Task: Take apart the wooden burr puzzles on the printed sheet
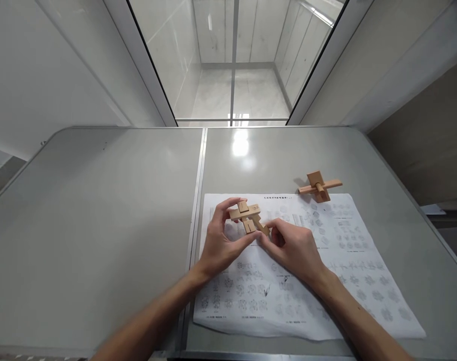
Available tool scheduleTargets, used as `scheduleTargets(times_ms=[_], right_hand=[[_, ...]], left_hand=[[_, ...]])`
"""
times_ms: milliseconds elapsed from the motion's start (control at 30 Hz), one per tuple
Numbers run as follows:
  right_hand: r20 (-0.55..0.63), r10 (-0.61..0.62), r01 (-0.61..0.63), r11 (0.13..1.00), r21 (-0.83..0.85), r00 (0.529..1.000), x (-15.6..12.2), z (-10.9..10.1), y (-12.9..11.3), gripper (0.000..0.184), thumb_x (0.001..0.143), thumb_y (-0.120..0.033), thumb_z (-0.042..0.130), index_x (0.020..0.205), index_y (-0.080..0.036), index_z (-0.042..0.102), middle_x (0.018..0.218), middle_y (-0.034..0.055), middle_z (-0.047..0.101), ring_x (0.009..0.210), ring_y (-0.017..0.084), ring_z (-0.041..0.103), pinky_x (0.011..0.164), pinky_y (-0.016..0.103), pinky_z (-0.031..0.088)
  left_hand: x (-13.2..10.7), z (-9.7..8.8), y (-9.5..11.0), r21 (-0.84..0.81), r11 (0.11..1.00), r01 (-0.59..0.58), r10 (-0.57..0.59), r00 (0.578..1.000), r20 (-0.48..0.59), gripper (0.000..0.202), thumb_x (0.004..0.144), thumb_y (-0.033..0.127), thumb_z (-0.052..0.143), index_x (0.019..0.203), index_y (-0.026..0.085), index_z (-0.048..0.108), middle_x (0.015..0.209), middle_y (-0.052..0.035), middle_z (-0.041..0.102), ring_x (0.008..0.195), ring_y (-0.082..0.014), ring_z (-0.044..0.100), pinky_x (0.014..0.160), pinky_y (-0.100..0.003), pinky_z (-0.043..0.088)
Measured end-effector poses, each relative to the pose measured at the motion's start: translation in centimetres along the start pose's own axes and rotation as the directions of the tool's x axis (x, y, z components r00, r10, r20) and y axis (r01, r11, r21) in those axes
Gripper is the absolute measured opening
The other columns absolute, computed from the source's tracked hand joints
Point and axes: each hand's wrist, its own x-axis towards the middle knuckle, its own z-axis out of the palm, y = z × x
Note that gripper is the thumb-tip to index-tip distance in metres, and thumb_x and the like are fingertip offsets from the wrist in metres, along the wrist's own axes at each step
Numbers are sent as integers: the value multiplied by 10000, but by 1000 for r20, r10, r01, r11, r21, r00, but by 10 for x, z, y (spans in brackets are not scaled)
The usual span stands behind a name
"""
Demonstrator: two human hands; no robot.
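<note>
My left hand (220,241) and my right hand (294,249) together hold a small wooden puzzle (247,216) of interlocked notched bars, just above a printed paper sheet (364,271). The left thumb and fingers pinch its left side; the right fingertips grip a bar sticking out at its lower right. A second assembled wooden cross piece (318,186) lies on the table at the sheet's far right corner, untouched.
The grey table (93,220) has a metal seam (198,200) running front to back just left of the sheet. Beyond the far edge is a glass wall panel (234,60). The table drops off at the right edge.
</note>
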Motion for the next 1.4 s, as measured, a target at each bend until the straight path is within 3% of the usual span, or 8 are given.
scheduleTargets(times_ms=[333, 567, 867, 1033, 1400], right_hand=[[30, 0, -2, 999, 45, 1000, 2, -2, 0, 212, 1030, -391, 671, 962, -193, 704, 602, -42, 587, 490, 113, 521, 526, 257, 398], [-17, 168, -150, 920, 361, 986, 6, -13, -7, 259, 1085, -409, 571, 1215, -215, 683, 708, -16, 633, 558, 147, 548, 548, 273, 485], [53, 127, -137, 910, 390, 991, 6, -16, -4, 230, 1076, -437, 579, 1039, -229, 670, 677, -16, 594, 566, 160, 546, 544, 281, 471], [53, 118, -129, 908, 399, 992, 5, -18, -6, 150, 1082, -353, 562, 1023, -232, 629, 680, -33, 576, 555, 146, 525, 555, 273, 452], [129, 207, -244, 820, 519, 970, 5, -21, -10, 212, 1077, -423, 600, 1009, -228, 647, 667, -49, 522, 536, 136, 508, 512, 262, 432]], left_hand=[[-1, 1, 1, 56, 995, -83, 78, 994, 72, 681, 843, 355, 926, 1415, 292, 562, 1425, -100, 666, 1189, -263, 712, 1028, -422, 597], [-2, 0, -1, 70, 992, -108, 99, 986, 132, 710, 828, 331, 939, 1419, 296, 549, 1423, -95, 675, 1160, -248, 713, 1034, -428, 587], [-1, 0, 5, 33, 979, -199, 183, 945, 273, 733, 832, 290, 943, 1440, 321, 534, 1395, -76, 700, 1264, -265, 698, 1107, -441, 570], [0, 0, 4, 72, 958, -276, 247, 929, 277, 709, 859, 308, 923, 1455, 315, 540, 1401, -88, 699, 1297, -283, 690, 1124, -468, 570], [-2, 4, -1, 145, 891, -431, 387, 886, 253, 690, 904, 246, 878, 1491, 305, 521, 1437, -111, 700, 1359, -289, 678, 1115, -487, 594]])
